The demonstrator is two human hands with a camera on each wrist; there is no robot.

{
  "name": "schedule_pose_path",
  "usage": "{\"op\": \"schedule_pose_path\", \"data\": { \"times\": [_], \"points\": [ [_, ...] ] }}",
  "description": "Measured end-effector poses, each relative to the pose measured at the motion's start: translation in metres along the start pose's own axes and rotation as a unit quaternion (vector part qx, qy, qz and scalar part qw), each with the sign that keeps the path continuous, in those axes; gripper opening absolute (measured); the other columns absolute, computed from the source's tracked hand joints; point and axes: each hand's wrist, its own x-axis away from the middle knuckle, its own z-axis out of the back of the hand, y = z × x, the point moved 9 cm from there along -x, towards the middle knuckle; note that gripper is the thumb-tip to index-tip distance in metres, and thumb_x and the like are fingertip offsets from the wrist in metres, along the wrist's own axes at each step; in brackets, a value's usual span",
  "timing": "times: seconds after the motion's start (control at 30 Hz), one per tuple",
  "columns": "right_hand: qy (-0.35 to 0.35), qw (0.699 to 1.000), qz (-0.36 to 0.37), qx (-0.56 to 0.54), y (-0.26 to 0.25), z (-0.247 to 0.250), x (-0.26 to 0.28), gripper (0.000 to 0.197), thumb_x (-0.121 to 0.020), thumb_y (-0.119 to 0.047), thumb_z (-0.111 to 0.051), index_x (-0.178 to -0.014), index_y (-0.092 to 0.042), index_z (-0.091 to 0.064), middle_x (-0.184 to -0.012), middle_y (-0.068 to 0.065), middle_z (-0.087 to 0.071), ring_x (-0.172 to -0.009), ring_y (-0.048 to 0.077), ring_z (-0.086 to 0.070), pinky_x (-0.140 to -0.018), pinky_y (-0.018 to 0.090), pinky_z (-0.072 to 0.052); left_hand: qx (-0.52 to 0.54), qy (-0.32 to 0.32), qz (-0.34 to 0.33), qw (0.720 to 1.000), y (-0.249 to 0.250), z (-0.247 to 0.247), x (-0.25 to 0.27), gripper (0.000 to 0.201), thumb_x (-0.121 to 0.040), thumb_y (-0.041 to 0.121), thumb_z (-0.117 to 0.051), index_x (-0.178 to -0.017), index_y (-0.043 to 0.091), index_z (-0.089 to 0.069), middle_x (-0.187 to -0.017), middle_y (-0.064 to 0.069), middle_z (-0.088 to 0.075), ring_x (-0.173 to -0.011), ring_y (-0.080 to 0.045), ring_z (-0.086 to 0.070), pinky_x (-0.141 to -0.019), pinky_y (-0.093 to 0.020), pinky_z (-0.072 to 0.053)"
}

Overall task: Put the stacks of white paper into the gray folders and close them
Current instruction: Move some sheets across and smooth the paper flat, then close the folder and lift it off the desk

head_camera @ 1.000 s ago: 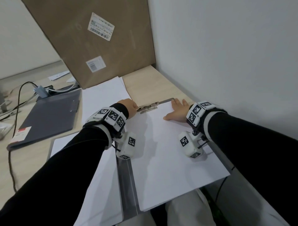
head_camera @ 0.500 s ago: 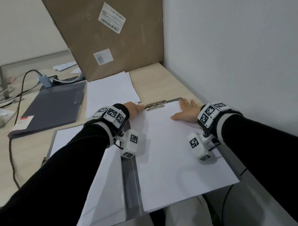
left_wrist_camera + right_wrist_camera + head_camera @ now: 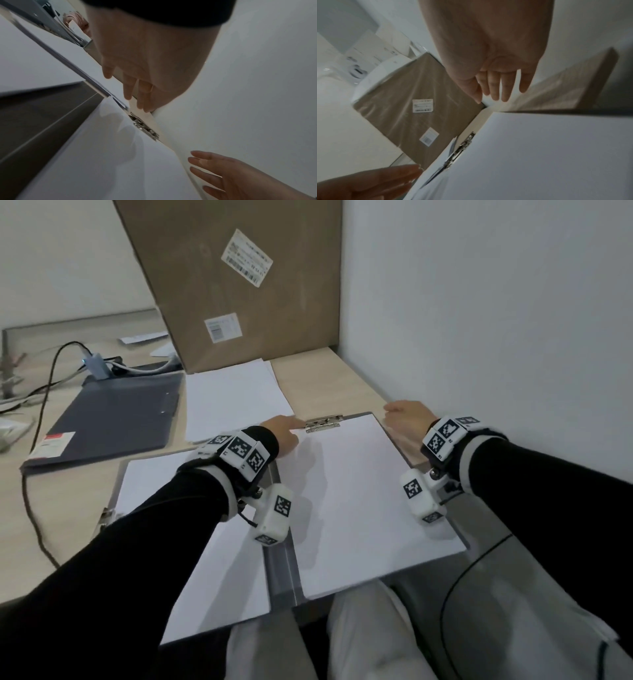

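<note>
So I'm sitting with the open gray folder (image 3: 279,573) lying across the lower middle of the head view, its near edge hanging past the desk (image 3: 329,385) edge over my lap. The wall (image 3: 479,320) is running right along the right side, so there's barely any room there; more open desk is showing toward the upper left. A stack of white paper (image 3: 370,501) is sitting in the folder's right half, top edge tucked under the metal clip (image 3: 323,422), and another sheet is lying in the left half. My left hand (image 3: 282,433) is resting at the paper's top left corner, fingers (image 3: 127,88) stretched out straight just beside the clip, gripping nothing. My right hand (image 3: 406,417) is hovering off the folder's top right corner near the wall, fingers (image 3: 494,86) loose and holding nothing. A spare paper stack (image 3: 236,398) is lying above center, with a closed dark folder (image 3: 116,419) at the left and a cardboard box (image 3: 239,285) leaning behind them.
</note>
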Motion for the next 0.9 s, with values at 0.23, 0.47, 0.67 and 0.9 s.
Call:
{"op": "schedule_pose_path", "data": {
  "times": [0.23, 0.47, 0.67, 0.9],
  "points": [
    [0.087, 0.994, -0.042, 0.050, 0.040, 0.006, 0.074, 0.020, -0.080, -0.008, -0.051, -0.083, 0.004, -0.067, -0.094, 0.025, -0.070, -0.101, 0.038, -0.066, -0.085, 0.038, -0.054, -0.022, -0.057, -0.047, 0.997, 0.003, -0.040, 0.077, 0.044, -0.094, 0.022, -0.047, -0.138, 0.023, -0.046, -0.151, -0.002, -0.037, -0.137, -0.020, -0.039, -0.111, -0.030, -0.032],
    [0.086, 0.990, -0.098, 0.052, 0.076, -0.006, 0.112, 0.048, -0.060, -0.035, -0.060, -0.099, -0.006, -0.060, -0.098, 0.007, -0.068, -0.087, 0.027, -0.067, -0.082, 0.034, -0.056, -0.087, -0.112, -0.074, 0.987, 0.013, -0.082, 0.140, 0.060, -0.093, 0.033, -0.051, -0.148, 0.026, -0.028, -0.160, 0.003, -0.014, -0.148, -0.018, -0.017, -0.120, -0.032, -0.015],
    [0.002, 0.993, -0.104, 0.049, 0.063, -0.012, 0.144, 0.045, -0.086, -0.021, -0.060, -0.127, -0.005, -0.054, -0.132, 0.013, -0.055, -0.123, 0.031, -0.053, -0.081, 0.023, -0.044, -0.099, -0.126, -0.064, 0.985, 0.012, -0.092, 0.151, 0.064, -0.093, 0.035, -0.051, -0.149, 0.031, -0.022, -0.161, 0.004, -0.009, -0.147, -0.022, -0.016, -0.120, -0.035, -0.016],
    [0.071, 0.995, -0.033, 0.060, 0.041, 0.034, 0.134, 0.036, -0.096, -0.021, -0.045, -0.127, -0.004, -0.054, -0.129, 0.011, -0.059, -0.118, 0.032, -0.058, -0.075, 0.022, -0.046, 0.048, -0.035, -0.057, 0.997, 0.019, -0.065, 0.149, 0.050, -0.092, 0.015, -0.051, -0.142, 0.020, -0.043, -0.150, -0.004, -0.040, -0.136, -0.022, -0.040, -0.104, -0.024, -0.034]
  ]
}}
